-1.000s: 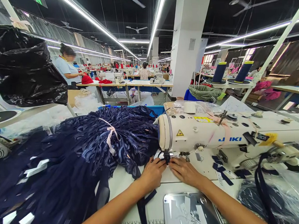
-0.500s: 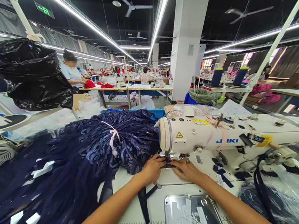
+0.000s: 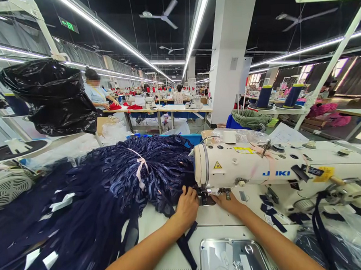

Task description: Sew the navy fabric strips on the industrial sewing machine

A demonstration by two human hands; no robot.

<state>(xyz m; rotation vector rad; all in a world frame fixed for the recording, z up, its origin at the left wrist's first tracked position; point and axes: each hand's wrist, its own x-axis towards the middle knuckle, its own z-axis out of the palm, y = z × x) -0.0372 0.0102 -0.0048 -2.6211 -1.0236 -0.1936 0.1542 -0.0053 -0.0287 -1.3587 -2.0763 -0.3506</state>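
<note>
At the needle end of the Juki sewing machine [image 3: 245, 164], the two hands no longer mirror each other: the left hand [image 3: 187, 205] has risen a little on the left side, fingers bent, while the right hand [image 3: 229, 203] stays low on the right, fingertips partly hidden. Whether either set of fingers is gripping fabric, I cannot tell. A navy fabric strip [image 3: 186, 251], hanging straighter half a second ago, now slants across the counter [image 3: 172, 261] below the left wrist. Two-handed guiding at the needle seems eased, probably to reposition. The tied navy fabric bundle [image 3: 163, 162] sits unchanged, just left of the machine.
</note>
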